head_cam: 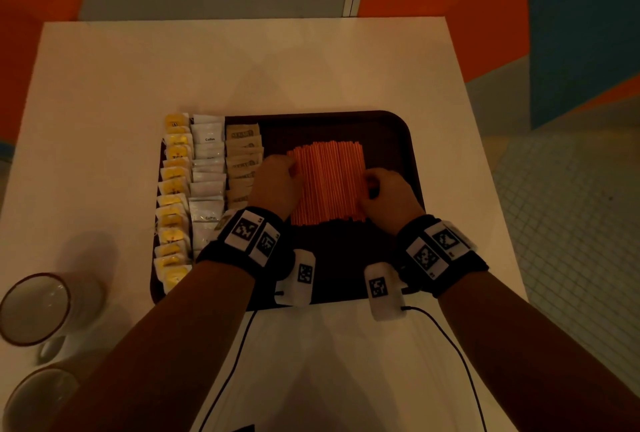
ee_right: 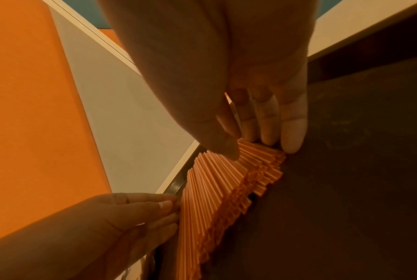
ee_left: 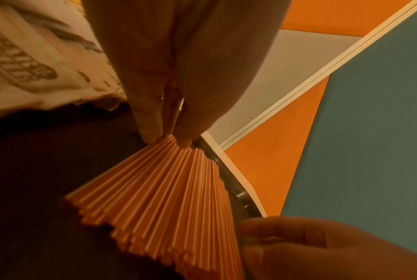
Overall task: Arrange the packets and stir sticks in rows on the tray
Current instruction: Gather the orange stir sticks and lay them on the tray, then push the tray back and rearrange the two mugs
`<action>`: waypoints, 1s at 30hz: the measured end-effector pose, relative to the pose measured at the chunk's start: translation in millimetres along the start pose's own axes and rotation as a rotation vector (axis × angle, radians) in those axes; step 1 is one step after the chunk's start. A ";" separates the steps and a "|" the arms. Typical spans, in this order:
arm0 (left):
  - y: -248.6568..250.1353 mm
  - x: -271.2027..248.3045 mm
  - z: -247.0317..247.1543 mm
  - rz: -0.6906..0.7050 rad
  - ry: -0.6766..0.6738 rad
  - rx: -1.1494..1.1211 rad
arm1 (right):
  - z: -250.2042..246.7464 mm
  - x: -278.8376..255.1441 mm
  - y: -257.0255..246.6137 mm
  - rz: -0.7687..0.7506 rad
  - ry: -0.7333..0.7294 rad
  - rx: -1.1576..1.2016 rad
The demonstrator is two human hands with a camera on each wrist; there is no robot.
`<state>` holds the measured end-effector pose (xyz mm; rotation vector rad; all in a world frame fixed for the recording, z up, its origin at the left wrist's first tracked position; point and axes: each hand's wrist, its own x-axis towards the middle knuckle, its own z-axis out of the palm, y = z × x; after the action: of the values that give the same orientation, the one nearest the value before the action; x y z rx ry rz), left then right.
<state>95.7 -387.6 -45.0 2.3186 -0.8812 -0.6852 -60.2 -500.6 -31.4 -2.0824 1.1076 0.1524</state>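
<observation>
A dark brown tray (head_cam: 391, 133) lies on the white table (head_cam: 242, 64). Along its left side run three columns of packets: yellow (head_cam: 173, 196), white coffee (head_cam: 207, 172) and tan sugar (head_cam: 242, 154). A flat block of orange stir sticks (head_cam: 329, 182) lies side by side in the tray's middle. My left hand (head_cam: 277, 182) presses straight fingertips (ee_left: 149, 136) against the block's left edge. My right hand (head_cam: 377, 189) touches the right edge, with its fingertips (ee_right: 291, 144) down on the tray (ee_right: 346, 170) and its thumb on top of the sticks (ee_right: 217, 185).
Two white cups with dark rims (head_cam: 34, 307) (head_cam: 38, 400) stand at the table's near left corner. Black cables (head_cam: 235, 362) trail from my wrist units toward me. Bare tray floor shows to the right of the sticks and in front of them.
</observation>
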 end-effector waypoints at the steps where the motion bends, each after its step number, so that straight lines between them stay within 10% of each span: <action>1: 1.9 -1.2 -0.4 0.001 0.001 0.010 | 0.2 -1.6 -1.5 -0.004 -0.002 -0.001; 11: 14.5 -30.6 -17.6 0.208 -0.009 -0.056 | 3.9 -22.5 -8.6 -0.167 -0.015 -0.058; 19: -33.7 -169.0 -45.2 0.152 -0.110 -0.028 | 20.6 -97.4 28.2 -0.333 0.030 0.011; 30: -127.7 -234.4 -55.4 0.171 0.093 0.511 | 63.5 -132.5 75.3 -0.495 0.171 -0.140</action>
<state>31.7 -123.2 -28.4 2.6407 -1.3135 -0.2971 -183.8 -395.7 -62.4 -2.4657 0.6577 -0.1976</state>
